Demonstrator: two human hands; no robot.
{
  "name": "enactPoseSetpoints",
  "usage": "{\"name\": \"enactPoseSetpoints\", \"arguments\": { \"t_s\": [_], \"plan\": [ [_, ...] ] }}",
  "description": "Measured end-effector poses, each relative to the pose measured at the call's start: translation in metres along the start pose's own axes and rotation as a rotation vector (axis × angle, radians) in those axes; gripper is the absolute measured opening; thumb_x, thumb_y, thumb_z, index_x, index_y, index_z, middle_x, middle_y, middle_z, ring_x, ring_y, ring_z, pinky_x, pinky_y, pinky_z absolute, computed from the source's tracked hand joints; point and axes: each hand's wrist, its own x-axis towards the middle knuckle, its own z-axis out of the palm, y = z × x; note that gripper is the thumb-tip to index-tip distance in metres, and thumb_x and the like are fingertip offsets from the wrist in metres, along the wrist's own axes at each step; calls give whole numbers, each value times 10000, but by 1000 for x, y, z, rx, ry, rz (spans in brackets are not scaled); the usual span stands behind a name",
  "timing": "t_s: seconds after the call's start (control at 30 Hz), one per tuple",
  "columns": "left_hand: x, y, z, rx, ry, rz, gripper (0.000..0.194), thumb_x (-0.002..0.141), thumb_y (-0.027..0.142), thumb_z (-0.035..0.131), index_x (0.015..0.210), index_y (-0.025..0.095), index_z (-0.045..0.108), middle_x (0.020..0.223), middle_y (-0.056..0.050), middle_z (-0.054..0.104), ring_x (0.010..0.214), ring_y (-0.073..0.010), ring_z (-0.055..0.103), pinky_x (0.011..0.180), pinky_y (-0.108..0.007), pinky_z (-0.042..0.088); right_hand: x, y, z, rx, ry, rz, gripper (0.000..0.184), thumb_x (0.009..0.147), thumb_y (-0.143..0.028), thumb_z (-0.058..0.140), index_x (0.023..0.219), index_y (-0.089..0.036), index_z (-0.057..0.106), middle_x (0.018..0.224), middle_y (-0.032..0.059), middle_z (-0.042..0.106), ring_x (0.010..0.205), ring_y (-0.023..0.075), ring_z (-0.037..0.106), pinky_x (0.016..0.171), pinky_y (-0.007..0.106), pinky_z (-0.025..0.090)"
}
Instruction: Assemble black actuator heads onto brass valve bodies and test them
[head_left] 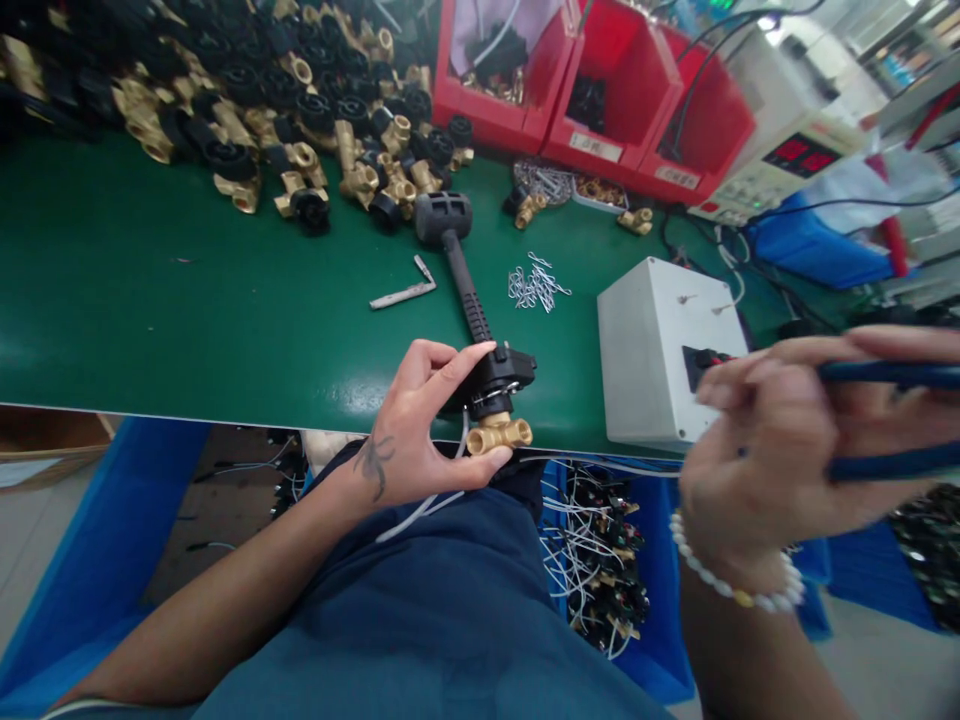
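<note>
My left hand [412, 430] grips a brass valve [499, 436] with a black motor head [501, 372] at the bench's front edge. Its thumb presses under the brass body and the fingers rest on the black head; a white cable hangs from it. My right hand [780, 450], slightly blurred, has blue-handled pliers [892, 375] lodged in it, their jaws not visible. Its fingertips are at the black switch [701, 368] on a grey control box [637, 350]; whether they touch it I cannot tell. A black mallet [444, 218] lies just behind the valve.
Wire clips [536, 285] and an L-shaped metal tool [405, 288] lie on the green bench [112, 290]. Brass valves [360, 175] are heaped at the back left. Red bins [495, 115] and a power supply [795, 160] stand behind. Below, a blue crate [667, 590] holds cabled parts.
</note>
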Motion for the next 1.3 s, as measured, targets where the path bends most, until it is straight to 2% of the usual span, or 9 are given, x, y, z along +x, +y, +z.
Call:
{"name": "enactPoseSetpoints", "arguments": {
  "t_s": [0.17, 0.33, 0.4, 0.53, 0.7, 0.87, 1.0, 1.1, 1.3],
  "plan": [
    [0, 1, -3, -13, -26, -34, 702, 791, 401, 695, 1421, 143, 522, 1114, -75, 517, 1024, -208, 522, 898, -344, 547, 4, -14, -9, 16, 91, -18, 333, 958, -375, 557, 1267, -268, 617, 934, 87, 579, 849, 244, 636, 627, 324, 494],
    [-2, 0, 0, -7, -9, -27, 717, 783, 433, 704, 1430, 181, 526, 1131, -73, 523, 1050, -224, 515, 921, -366, 537, -3, -28, -4, 210, 617, 72, 187, 980, -215, 535, 1138, -284, 607, 937, 36, 528, 674, 122, 532, 639, 297, 466],
    [-2, 0, -1, 2, -10, -34, 716, 776, 428, 707, 1428, 193, 528, 1126, -72, 528, 1048, -231, 518, 930, -381, 536, -5, -28, 1, 159, 476, 10, 190, 949, -161, 553, 1100, -268, 597, 905, 21, 539, 652, 113, 517, 627, 284, 453],
    [0, 0, -4, 14, -67, -56, 728, 777, 407, 721, 1437, 181, 511, 1122, -76, 526, 1035, -230, 522, 914, -378, 543, -4, -22, 0, -70, -140, -138, 210, 897, -109, 555, 1074, -207, 612, 846, 27, 593, 709, 149, 566, 609, 279, 441],
    [-1, 1, -1, -13, -28, -36, 710, 784, 408, 705, 1428, 172, 525, 1115, -76, 522, 1034, -226, 510, 919, -367, 538, -6, -24, 0, 167, 507, 40, 187, 936, -164, 586, 1107, -240, 595, 994, 35, 615, 781, 158, 597, 699, 308, 487],
    [-3, 2, -3, -22, -32, -64, 710, 773, 396, 716, 1425, 195, 521, 1118, -68, 529, 1028, -225, 524, 924, -378, 544, -7, -22, 15, 69, -142, -62, 187, 890, -136, 535, 1050, -191, 615, 915, 37, 651, 767, 152, 623, 664, 264, 484],
    [-3, -1, -16, 21, -17, -80, 688, 792, 389, 708, 1429, 209, 518, 1132, -65, 531, 1038, -221, 533, 905, -361, 549, -6, -6, 23, -28, -6, 213, 324, 982, -414, 547, 1147, -141, 606, 929, 85, 663, 785, 196, 641, 707, 322, 520],
    [-4, -5, -25, 80, 57, -96, 681, 796, 392, 705, 1425, 213, 513, 1144, -73, 529, 1051, -231, 538, 910, -380, 552, -6, 7, 33, -234, -132, 211, 625, 934, -651, 565, 1197, -88, 633, 1011, 168, 655, 894, 293, 650, 773, 435, 542],
    [-7, -8, -20, 136, 108, -54, 699, 792, 411, 695, 1429, 214, 488, 1170, -85, 519, 1076, -253, 543, 904, -407, 553, 36, -7, 62, -52, -80, 207, 558, 944, -544, 607, 1272, -92, 626, 1194, 193, 624, 1089, 308, 619, 946, 477, 513]
  ]
}}
